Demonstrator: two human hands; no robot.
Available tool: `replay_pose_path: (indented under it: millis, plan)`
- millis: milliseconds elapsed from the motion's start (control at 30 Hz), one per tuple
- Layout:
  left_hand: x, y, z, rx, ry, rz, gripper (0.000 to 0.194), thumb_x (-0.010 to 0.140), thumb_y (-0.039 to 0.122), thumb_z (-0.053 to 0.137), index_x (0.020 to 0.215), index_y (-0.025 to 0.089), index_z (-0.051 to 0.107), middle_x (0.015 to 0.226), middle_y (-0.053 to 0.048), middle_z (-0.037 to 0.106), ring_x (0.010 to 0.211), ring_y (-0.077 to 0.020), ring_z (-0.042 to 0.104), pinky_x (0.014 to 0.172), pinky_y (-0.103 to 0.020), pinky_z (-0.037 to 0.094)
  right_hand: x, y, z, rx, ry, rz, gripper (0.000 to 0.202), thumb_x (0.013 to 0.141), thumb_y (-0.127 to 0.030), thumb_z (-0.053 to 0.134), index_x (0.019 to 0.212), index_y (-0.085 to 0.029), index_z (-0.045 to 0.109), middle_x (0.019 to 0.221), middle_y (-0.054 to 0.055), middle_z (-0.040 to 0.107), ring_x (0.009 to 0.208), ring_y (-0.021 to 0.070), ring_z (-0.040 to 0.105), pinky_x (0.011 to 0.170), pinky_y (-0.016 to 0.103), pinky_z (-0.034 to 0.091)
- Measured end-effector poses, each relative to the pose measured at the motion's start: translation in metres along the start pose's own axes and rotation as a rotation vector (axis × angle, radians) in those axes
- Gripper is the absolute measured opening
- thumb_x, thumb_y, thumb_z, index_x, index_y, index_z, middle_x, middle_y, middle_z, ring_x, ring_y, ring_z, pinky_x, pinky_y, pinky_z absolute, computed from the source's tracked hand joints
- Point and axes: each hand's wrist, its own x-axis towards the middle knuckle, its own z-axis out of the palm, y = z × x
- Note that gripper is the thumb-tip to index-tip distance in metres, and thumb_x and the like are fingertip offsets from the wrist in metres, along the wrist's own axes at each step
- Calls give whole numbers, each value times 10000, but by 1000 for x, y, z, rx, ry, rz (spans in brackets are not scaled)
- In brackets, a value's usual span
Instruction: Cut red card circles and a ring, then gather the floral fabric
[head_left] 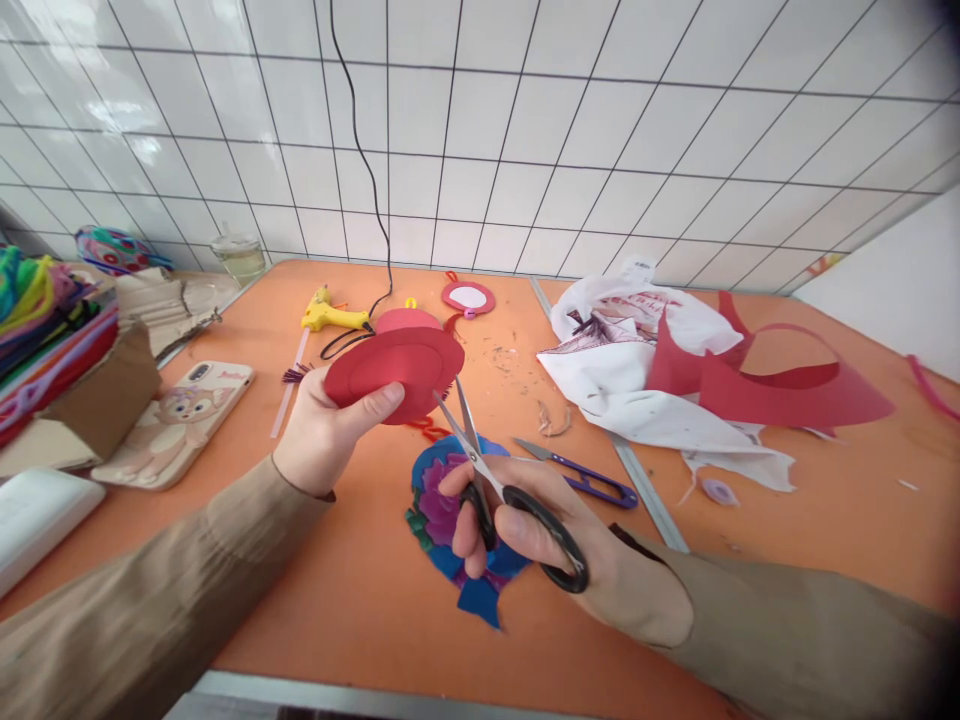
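My left hand [330,425] pinches a red disc [397,365] by its near edge, thumb on top, above the orange table. A fainter round outline shows on the disc. In my right hand [551,530] are scissors [474,455] with black handles, fingers through the loops. Their blades are parted and point up at the disc's right edge; whether they touch it I cannot tell. Under the right hand lies a blue round piece with a purple flower [439,505], partly covered by the hand. Purple-handled thread snips [581,472] rest beside it.
A yellow glue gun [330,312] with a black cord lies behind my left hand. Farther back is a red ring with a white centre [469,297]. At right, red cut sheet [795,395] lies over a white plastic bag [600,390]. A phone [180,420] and cardboard box [101,395] stand left.
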Motion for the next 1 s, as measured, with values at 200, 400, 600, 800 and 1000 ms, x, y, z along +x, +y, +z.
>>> replay_pose_path:
  millis: [200, 400, 600, 800, 1000]
  plan:
    - [0, 1, 1, -29, 19, -33, 168, 672, 163, 746, 832, 212, 757, 919, -34, 741, 933, -258, 660, 822, -364, 544, 0, 0, 1, -10, 4, 4, 501, 748, -548, 636, 1007, -139, 505, 781, 37, 581, 683, 136, 599, 638, 276, 469]
    - [0, -4, -2, -23, 2, -50, 171, 682, 165, 741, 844, 219, 753, 909, -35, 744, 919, -247, 665, 815, -364, 547, 2, 2, 0, -11, 20, -6, 493, 744, -544, 634, 989, -136, 506, 754, 39, 591, 659, 144, 598, 624, 283, 462]
    - [-1, -2, -5, 154, -99, 60, 179, 721, 153, 708, 874, 230, 758, 888, -36, 751, 850, -230, 685, 791, -337, 548, 1, -2, 2, -30, 39, 11, 498, 726, -551, 645, 971, -137, 515, 740, 32, 585, 659, 145, 593, 637, 294, 459]
    - [2, -2, -6, 66, -39, -12, 176, 681, 170, 739, 847, 228, 757, 920, -32, 747, 930, -255, 660, 791, -351, 550, 1, -5, 5, -6, 62, 76, 516, 694, -555, 668, 968, -146, 514, 753, 23, 578, 660, 141, 585, 635, 293, 460]
    - [0, 1, -2, 30, 12, -47, 174, 650, 175, 757, 822, 200, 753, 898, -47, 747, 920, -272, 661, 808, -375, 542, 1, -3, 5, 9, 53, 68, 498, 707, -544, 665, 972, -151, 512, 752, 20, 578, 668, 141, 592, 640, 290, 460]
